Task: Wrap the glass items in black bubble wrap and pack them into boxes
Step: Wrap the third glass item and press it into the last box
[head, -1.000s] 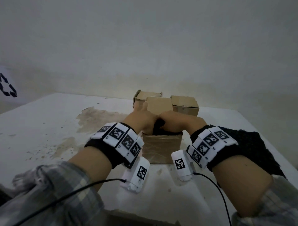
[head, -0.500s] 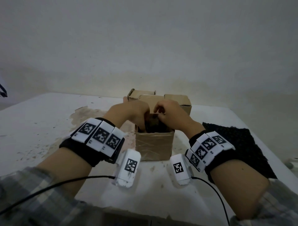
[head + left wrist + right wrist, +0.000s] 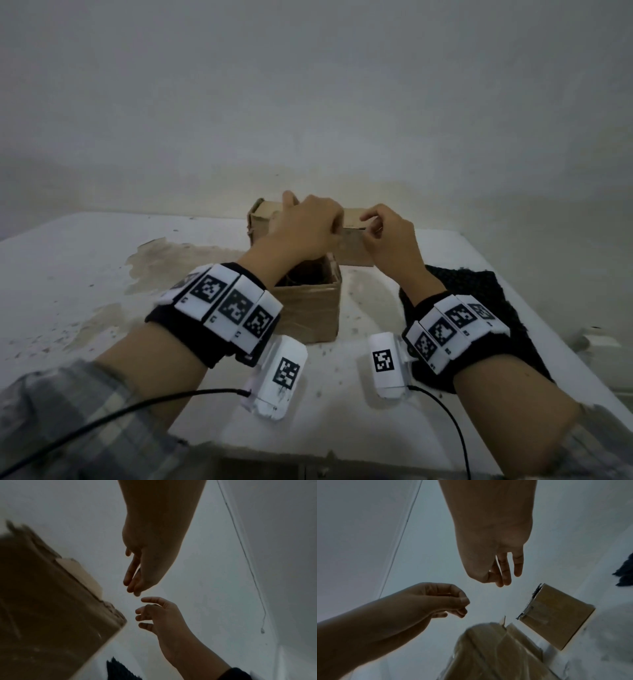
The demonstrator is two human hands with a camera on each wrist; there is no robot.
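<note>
An open cardboard box (image 3: 308,308) stands at the table's centre with a dark wrapped bundle (image 3: 301,275) down inside it. My left hand (image 3: 325,226) hovers above the box's far rim, fingers loosely curled, holding nothing. My right hand (image 3: 376,224) hovers just to its right, also empty with relaxed fingers. In the left wrist view the left hand (image 3: 135,584) hangs over the right hand (image 3: 147,614), with the box (image 3: 51,601) at the left. The right wrist view has my right hand (image 3: 503,576) above and my left hand (image 3: 453,601) beside it.
Two more cardboard boxes sit behind the open one, an open one (image 3: 262,219) at the left and a closed one (image 3: 352,250) at the right. A sheet of black bubble wrap (image 3: 462,301) lies on the stained white table (image 3: 85,274) at the right. A white wall stands close behind.
Both hands have come up out of the open box, where they were pressing the dark bundle down. They now hover empty above its far rim.
</note>
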